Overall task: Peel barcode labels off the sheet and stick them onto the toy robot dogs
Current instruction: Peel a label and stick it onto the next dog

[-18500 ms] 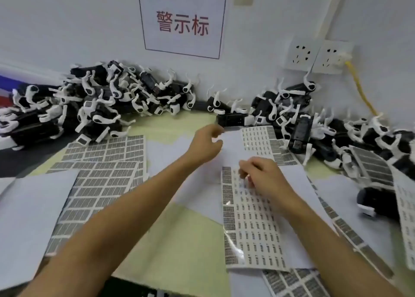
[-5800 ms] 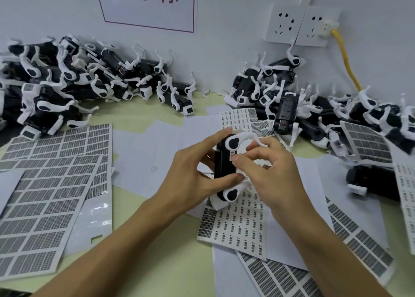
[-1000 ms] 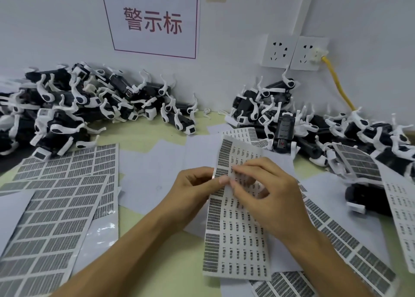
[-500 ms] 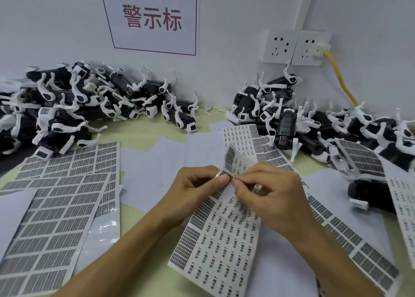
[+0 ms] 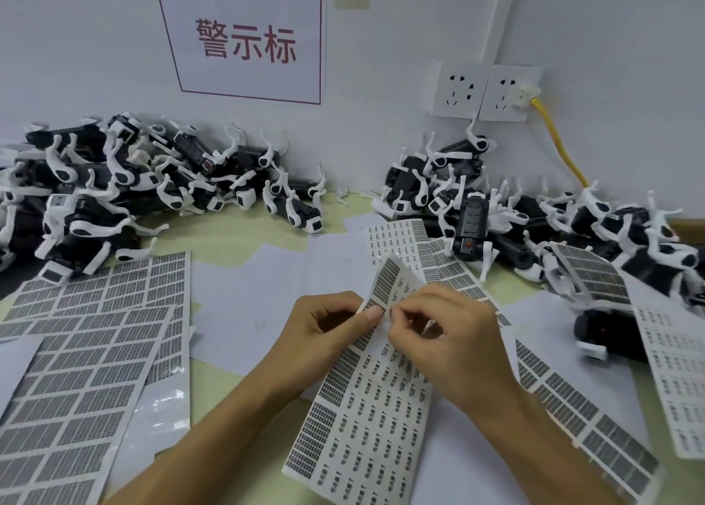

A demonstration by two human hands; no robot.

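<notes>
A barcode label sheet [image 5: 366, 417] is lifted off the table in front of me, its top edge bent up. My left hand [image 5: 324, 336] pinches the sheet's upper left edge between thumb and fingers. My right hand [image 5: 446, 340] pinches at a small label near the sheet's top, fingertips against those of my left hand. Black-and-white toy robot dogs lie in a left pile [image 5: 126, 184] and a right pile [image 5: 496, 207] along the wall. No dog is in either hand.
More label sheets lie at the left [image 5: 84, 355], at the right [image 5: 683, 382] and under my right forearm [image 5: 583, 409]. White backing papers [image 5: 259, 298] cover the yellow-green table [image 5: 225, 237]. Wall sockets [image 5: 484, 92] with a yellow cable [image 5: 557, 142] sit behind the right pile.
Over the last second the sheet swung its lower end to the left and its top curled up. Both hands have stayed pinched together at its upper edge.
</notes>
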